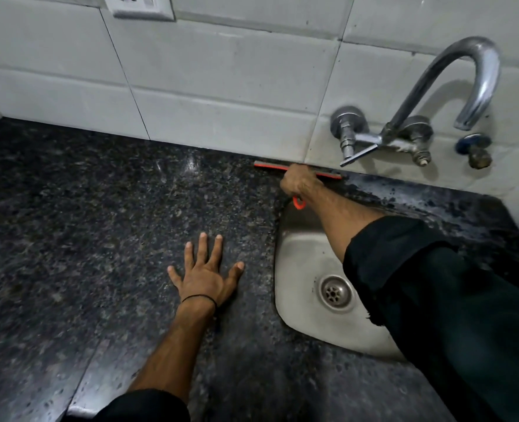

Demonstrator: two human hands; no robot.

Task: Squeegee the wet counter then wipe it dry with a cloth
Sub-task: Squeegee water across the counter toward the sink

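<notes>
A dark speckled granite counter fills the left and middle of the view. My right hand is closed around the handle of an orange squeegee, whose blade lies along the back of the counter against the wall tiles, just behind the sink. The handle's orange loop pokes out below my fist. My left hand rests flat on the counter with fingers spread, left of the sink and holding nothing. No cloth is in view.
A steel sink with a round drain is set into the counter at right, partly under my right sleeve. A chrome wall tap curves above it. A white socket sits on the tiled wall, top left.
</notes>
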